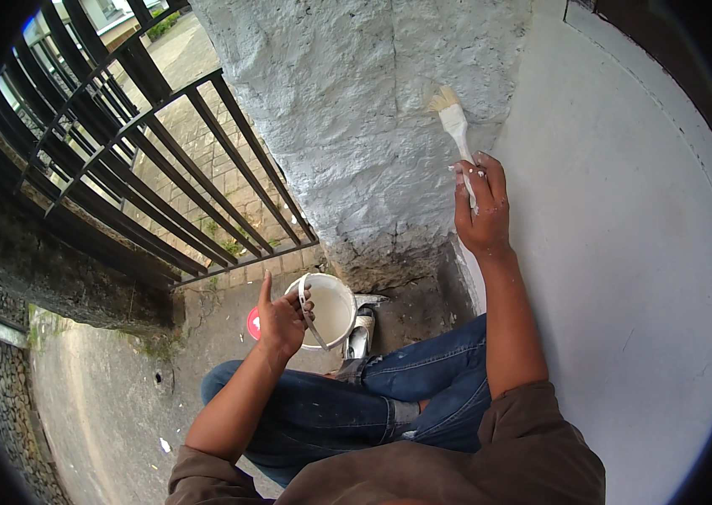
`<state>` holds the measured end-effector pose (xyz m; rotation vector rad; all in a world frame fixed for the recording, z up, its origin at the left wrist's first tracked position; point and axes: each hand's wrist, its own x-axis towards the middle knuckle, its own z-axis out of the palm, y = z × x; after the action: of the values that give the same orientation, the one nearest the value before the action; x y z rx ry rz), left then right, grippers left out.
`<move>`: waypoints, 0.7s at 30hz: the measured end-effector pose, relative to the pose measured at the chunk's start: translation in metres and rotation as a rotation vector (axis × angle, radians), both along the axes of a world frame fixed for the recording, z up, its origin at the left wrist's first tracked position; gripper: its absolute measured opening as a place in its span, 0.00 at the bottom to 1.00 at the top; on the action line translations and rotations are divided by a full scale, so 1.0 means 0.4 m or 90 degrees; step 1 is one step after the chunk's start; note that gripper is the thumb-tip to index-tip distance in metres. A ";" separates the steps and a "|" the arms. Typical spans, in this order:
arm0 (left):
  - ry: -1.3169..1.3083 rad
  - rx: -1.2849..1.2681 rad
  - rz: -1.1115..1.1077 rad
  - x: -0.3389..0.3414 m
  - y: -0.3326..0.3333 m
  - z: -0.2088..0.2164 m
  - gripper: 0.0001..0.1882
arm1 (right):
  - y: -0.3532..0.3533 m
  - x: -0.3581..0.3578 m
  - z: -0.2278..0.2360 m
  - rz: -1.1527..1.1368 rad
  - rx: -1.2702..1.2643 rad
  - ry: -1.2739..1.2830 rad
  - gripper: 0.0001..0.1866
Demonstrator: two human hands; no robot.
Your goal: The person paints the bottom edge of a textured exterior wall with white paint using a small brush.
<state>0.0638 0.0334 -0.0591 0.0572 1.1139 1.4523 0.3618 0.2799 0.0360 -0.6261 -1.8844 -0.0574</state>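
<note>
A white-handled paintbrush [455, 123] is gripped by my right hand [484, 206], with pale paint spots on the fingers. Its light bristles touch or nearly touch the rough, whitish-grey wall [330, 109]; the exact contact is hard to make out. Lower down, my left hand [282, 324] has its fingers curled around the handle [312, 324] of a white bucket [347, 295], thumb pointing up. Whitish paint [330, 310] shows inside the bucket, which stands on the ground by the wall's foot.
A black metal gate [196, 160] stands to the left, above a paved path. At right rises a smooth pale wall [617, 252]. Beside the bucket are a red round object [253, 323] and a paint-marked shoe [360, 335]. My bent legs [314, 408] in jeans lie below.
</note>
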 end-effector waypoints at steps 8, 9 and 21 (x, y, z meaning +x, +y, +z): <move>-0.005 -0.007 0.009 -0.002 0.000 0.001 0.50 | -0.003 0.007 -0.014 0.009 -0.043 0.040 0.14; -0.007 -0.004 0.010 -0.001 0.000 0.003 0.50 | -0.006 0.009 -0.014 0.005 -0.028 0.052 0.14; -0.011 -0.009 0.007 0.007 0.003 0.011 0.49 | -0.010 -0.002 -0.045 0.048 -0.024 0.050 0.11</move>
<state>0.0667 0.0345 -0.0548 0.0281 1.1128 1.4523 0.3610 0.2761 0.0182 -0.5742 -1.8342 0.0512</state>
